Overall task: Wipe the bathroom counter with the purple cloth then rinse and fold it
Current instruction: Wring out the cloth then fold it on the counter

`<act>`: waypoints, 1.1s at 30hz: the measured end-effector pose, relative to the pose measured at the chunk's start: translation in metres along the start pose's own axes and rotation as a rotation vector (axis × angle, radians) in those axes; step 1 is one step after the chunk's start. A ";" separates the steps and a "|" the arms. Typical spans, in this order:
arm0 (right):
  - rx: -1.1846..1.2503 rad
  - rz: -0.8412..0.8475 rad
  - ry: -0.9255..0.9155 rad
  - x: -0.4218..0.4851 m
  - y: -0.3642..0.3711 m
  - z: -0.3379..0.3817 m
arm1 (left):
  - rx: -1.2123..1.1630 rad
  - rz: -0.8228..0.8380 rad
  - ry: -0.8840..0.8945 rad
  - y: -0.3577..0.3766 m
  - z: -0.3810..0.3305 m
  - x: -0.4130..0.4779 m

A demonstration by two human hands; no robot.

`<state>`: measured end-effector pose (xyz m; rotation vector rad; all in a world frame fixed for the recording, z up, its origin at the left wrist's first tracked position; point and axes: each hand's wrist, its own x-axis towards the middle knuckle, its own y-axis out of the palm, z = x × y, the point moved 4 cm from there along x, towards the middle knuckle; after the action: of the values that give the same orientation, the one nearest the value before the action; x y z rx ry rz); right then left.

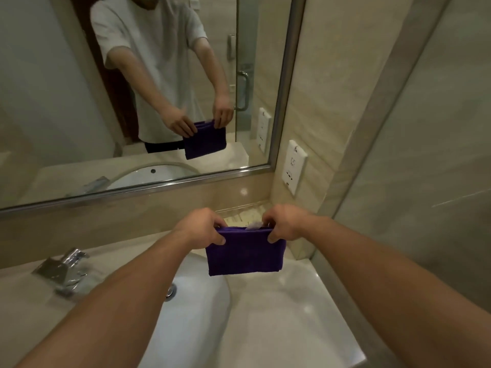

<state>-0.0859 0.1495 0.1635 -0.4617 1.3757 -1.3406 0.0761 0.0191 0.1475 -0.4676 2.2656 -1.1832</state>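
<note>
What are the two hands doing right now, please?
Left hand: closed, pinching the folded purple cloth's top left corner.
Right hand: closed, pinching its top right corner.

I see a steel-framed mirror (39,102) on the beige stone wall (326,88), a white socket plate (293,167) just beside it, and a chrome tap (62,269) below, in soft warm light.

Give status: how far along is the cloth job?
Done: purple cloth is folded into a layered rectangle. In hand: left hand and right hand pinch its top corners above the counter. Left: probably setting it down. Wiping, rinsing unverifiable.
</note>
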 end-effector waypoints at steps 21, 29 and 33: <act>0.092 -0.252 0.108 0.149 -0.051 -0.048 | -0.029 -0.384 -0.100 -0.034 0.012 0.141; -0.119 0.005 0.020 0.140 0.054 -0.064 | 0.205 -0.093 -0.020 0.072 0.055 0.118; -0.084 0.107 0.064 0.127 0.096 -0.080 | 0.185 0.060 -0.082 0.114 0.075 0.105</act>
<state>-0.1566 0.1042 0.0064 -0.3981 1.4936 -1.2226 0.0315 -0.0207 -0.0137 -0.3673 2.0627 -1.3043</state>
